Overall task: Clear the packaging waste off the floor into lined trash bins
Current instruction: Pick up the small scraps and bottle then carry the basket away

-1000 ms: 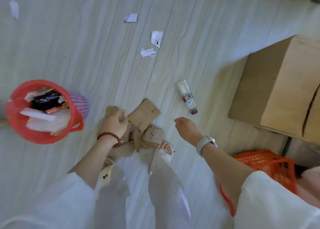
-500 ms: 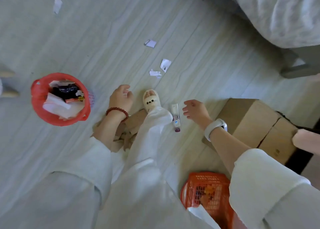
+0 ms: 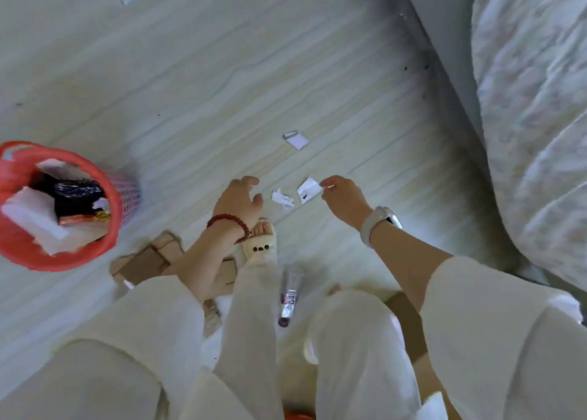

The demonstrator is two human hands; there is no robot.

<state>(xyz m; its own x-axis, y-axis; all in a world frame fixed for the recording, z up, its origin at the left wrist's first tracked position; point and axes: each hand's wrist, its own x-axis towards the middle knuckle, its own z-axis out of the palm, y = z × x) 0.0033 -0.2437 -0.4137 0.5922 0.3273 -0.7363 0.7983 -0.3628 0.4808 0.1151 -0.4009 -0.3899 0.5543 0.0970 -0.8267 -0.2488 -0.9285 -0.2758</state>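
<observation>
The right hand [image 3: 344,198] pinched a white paper scrap [image 3: 308,189]; the left hand [image 3: 238,202] hovered loosely curled beside a crumpled scrap [image 3: 282,198] between them.

Occluded and cropped items
Cardboard scraps [image 3: 144,265] partly hidden behind left forearm; red bin [image 3: 19,244] cropped at left edge; tube [image 3: 289,292] label blurred.

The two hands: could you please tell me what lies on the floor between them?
In the head view, a crumpled white scrap lies on the floor between the left hand and the right hand, which pinches another white scrap.
</observation>
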